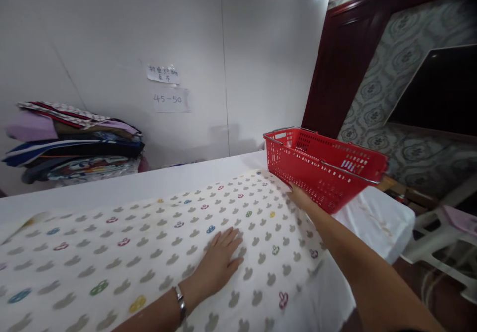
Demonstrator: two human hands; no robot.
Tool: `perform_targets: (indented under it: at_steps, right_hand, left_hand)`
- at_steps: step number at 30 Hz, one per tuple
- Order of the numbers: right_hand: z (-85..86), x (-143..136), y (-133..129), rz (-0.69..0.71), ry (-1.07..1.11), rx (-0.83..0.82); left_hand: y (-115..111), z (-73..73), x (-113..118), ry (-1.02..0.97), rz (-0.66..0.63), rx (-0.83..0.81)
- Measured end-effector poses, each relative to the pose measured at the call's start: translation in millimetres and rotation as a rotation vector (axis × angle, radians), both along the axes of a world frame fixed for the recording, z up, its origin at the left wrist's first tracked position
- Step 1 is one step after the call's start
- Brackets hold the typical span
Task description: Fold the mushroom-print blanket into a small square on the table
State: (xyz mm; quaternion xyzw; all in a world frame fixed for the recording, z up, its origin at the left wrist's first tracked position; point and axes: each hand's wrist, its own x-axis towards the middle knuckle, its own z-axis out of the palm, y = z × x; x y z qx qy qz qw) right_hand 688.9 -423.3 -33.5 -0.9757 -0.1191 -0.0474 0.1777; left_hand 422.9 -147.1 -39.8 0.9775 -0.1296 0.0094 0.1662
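Note:
A white cloth printed with grey bunny heads and small coloured mushrooms and bunnies is spread over the white-covered table. Palm down, my left hand rests flat on its middle, fingers stretched out and a silver bracelet on the wrist. My right hand reaches far to the right, touching the cloth beside the lower edge of a red plastic basket. Its visible fingers look extended; the others are hidden by the angle. The cloth's far left corner is turned up slightly.
Folded clothes are stacked at the back left against a white wall bearing two handwritten paper notes. Right of the table are a white plastic stool, a dark screen and a dark red door frame.

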Motion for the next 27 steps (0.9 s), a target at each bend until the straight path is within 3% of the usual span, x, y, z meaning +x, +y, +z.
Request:
perform_targets:
  at_steps: [7, 12, 19, 27]
  right_hand:
    - [-0.6, -82.2, -65.2, -0.12, 0.113, 0.101]
    - [-0.9, -127.6, -81.0, -0.165, 0.125, 0.085]
    - [3.6, -140.6, -75.7, -0.276, 0.096, -0.018]
    - [1.1, -138.6, -88.3, -0.285, 0.112, -0.108]
  left_hand:
    - [-0.3, -5.7, -42.0, -0.098, -0.043, 0.035]
    - [-3.7, -14.4, -69.6, -0.191, -0.056, 0.031]
    - [-18.5, -17.3, -99.0, -0.185, -0.033, 0.002]
    - [-10.4, -25.8, -115.4, -0.168, -0.001, -0.021]
